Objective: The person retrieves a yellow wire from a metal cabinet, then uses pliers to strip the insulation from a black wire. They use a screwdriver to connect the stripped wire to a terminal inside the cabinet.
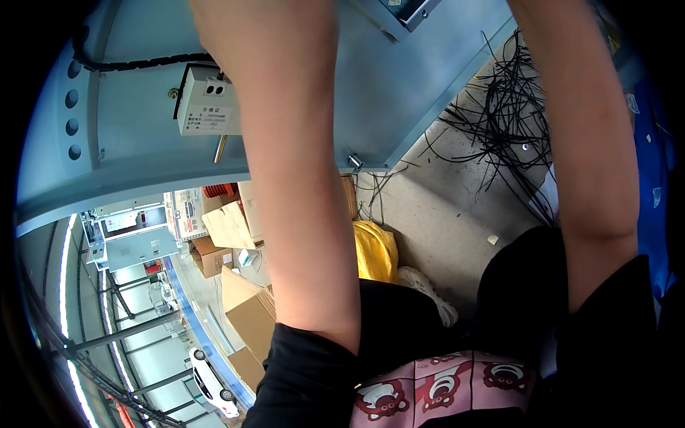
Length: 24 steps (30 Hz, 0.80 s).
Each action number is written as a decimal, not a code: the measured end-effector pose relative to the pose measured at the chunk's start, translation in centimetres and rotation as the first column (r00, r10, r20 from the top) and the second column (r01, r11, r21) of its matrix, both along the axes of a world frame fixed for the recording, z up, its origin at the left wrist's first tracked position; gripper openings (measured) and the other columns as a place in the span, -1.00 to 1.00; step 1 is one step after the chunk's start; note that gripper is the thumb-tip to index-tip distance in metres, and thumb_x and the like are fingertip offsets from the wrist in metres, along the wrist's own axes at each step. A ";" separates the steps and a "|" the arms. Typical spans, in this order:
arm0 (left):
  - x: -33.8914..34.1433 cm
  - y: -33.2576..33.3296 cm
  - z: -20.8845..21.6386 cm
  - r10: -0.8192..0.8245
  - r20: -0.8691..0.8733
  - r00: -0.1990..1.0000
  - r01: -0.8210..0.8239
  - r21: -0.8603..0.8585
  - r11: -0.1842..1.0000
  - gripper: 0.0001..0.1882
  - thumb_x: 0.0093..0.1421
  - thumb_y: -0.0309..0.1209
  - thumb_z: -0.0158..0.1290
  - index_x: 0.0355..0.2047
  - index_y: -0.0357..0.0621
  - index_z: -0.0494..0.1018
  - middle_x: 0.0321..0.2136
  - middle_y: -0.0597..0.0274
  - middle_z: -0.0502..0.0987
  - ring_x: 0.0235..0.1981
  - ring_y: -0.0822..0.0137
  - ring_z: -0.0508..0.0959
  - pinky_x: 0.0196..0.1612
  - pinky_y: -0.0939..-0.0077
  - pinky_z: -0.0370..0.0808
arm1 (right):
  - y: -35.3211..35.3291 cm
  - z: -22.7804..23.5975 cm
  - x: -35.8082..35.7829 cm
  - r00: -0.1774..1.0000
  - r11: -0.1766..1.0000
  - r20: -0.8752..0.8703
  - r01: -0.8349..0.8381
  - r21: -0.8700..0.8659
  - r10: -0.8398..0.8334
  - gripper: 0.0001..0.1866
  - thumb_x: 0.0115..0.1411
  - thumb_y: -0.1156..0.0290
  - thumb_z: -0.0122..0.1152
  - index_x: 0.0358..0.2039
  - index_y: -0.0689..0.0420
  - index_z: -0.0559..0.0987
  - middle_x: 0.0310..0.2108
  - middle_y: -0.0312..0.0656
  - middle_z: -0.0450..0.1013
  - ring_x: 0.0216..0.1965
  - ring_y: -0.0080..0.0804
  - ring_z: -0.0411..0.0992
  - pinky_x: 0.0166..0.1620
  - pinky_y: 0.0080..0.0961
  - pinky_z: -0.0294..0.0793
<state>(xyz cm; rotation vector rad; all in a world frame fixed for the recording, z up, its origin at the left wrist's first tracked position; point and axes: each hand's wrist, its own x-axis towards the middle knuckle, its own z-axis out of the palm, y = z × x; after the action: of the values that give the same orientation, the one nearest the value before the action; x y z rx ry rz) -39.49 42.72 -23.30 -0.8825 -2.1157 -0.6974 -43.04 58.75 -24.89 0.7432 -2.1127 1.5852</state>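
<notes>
My left arm reaches up across a light blue metal cabinet panel (385,100). Only the wrist end of my left hand (264,28) shows at the top edge, its fingers cut off. Beside that forearm sits a grey-white box-shaped electrical part (207,103) with two round holes and a printed label; a metal rod (220,148) sticks out under it. A black wrapped cable (150,63) runs along the panel towards my left wrist. My right forearm (592,135) rises along the right side, and its hand lies beyond the upper edge. What either hand touches is hidden.
A tangle of black cable ties or wires (506,114) lies on the concrete floor (457,207). A small metal latch (354,162) projects at the panel's lower edge. Yellow cloth or bag (374,251) lies by my shoe. Cardboard boxes (246,307) and a white car (212,381) stand left.
</notes>
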 end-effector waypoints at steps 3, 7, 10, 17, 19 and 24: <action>0.6 1.2 0.2 0.102 0.083 0.991 -0.106 0.034 0.994 -0.85 0.21 -0.52 0.05 -0.27 -0.41 0.47 -0.51 0.09 0.55 -0.49 0.36 0.49 -0.34 0.49 0.40 | 0.0 -1.5 -2.8 0.981 0.967 -0.080 -0.191 -0.169 0.179 -0.68 0.38 0.19 -0.08 -0.32 0.19 0.47 -0.49 -0.29 0.39 -0.52 -0.56 0.33 -0.39 -0.60 0.38; 0.5 0.6 0.1 0.149 0.128 0.981 -0.148 -0.016 0.989 -0.83 0.23 -0.51 0.02 -0.26 -0.41 0.48 -0.55 0.03 0.52 -0.52 0.32 0.46 -0.37 0.44 0.37 | -0.6 -0.6 -1.0 0.953 0.892 0.046 -0.261 -0.370 0.298 -0.75 0.36 0.28 -0.05 -0.32 0.21 0.46 -0.46 -0.25 0.44 -0.49 -0.54 0.40 -0.32 -0.60 0.47; 0.4 1.4 -0.1 0.132 0.032 0.991 -0.131 -0.018 0.991 -0.82 0.24 -0.50 0.00 -0.25 -0.43 0.48 -0.56 -0.02 0.51 -0.53 0.26 0.45 -0.39 0.42 0.36 | 0.5 -1.0 -1.8 0.930 0.845 -0.034 -0.347 -0.406 0.365 -0.77 0.36 0.31 -0.04 -0.31 0.22 0.46 -0.43 -0.21 0.47 -0.45 -0.52 0.44 -0.27 -0.60 0.51; -0.9 1.2 0.0 0.199 -0.023 0.980 -0.200 -0.052 0.979 -0.82 0.23 -0.52 0.00 -0.24 -0.43 0.48 -0.53 -0.12 0.51 -0.53 0.14 0.48 -0.39 0.37 0.37 | -0.2 -0.9 -3.0 0.917 0.819 0.030 -0.340 -0.462 0.398 -0.78 0.36 0.33 -0.02 -0.30 0.24 0.45 -0.42 -0.19 0.48 -0.44 -0.54 0.46 -0.27 -0.61 0.52; -0.7 1.4 0.1 0.204 -0.006 0.979 -0.204 -0.027 0.979 -0.82 0.23 -0.52 0.00 -0.24 -0.43 0.48 -0.52 -0.14 0.51 -0.52 0.11 0.49 -0.39 0.35 0.38 | 0.1 -1.1 -1.9 0.940 0.839 -0.009 -0.309 -0.448 0.341 -0.78 0.35 0.32 -0.01 -0.30 0.24 0.45 -0.42 -0.19 0.48 -0.44 -0.54 0.46 -0.27 -0.61 0.52; 0.3 1.4 0.1 0.232 0.002 0.973 -0.232 -0.051 0.971 -0.82 0.24 -0.52 0.00 -0.24 -0.41 0.49 -0.49 -0.14 0.52 -0.50 0.06 0.50 -0.37 0.33 0.39 | -0.3 -0.9 -1.7 0.945 0.853 0.027 -0.282 -0.440 0.326 -0.77 0.35 0.31 0.00 -0.30 0.24 0.45 -0.41 -0.19 0.49 -0.43 -0.55 0.46 -0.26 -0.62 0.52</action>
<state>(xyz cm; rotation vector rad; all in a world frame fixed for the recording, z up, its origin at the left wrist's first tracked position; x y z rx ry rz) -39.20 44.14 -23.16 -0.6444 -2.2072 -0.5294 -44.76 58.46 -25.81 0.8831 -1.6600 2.2065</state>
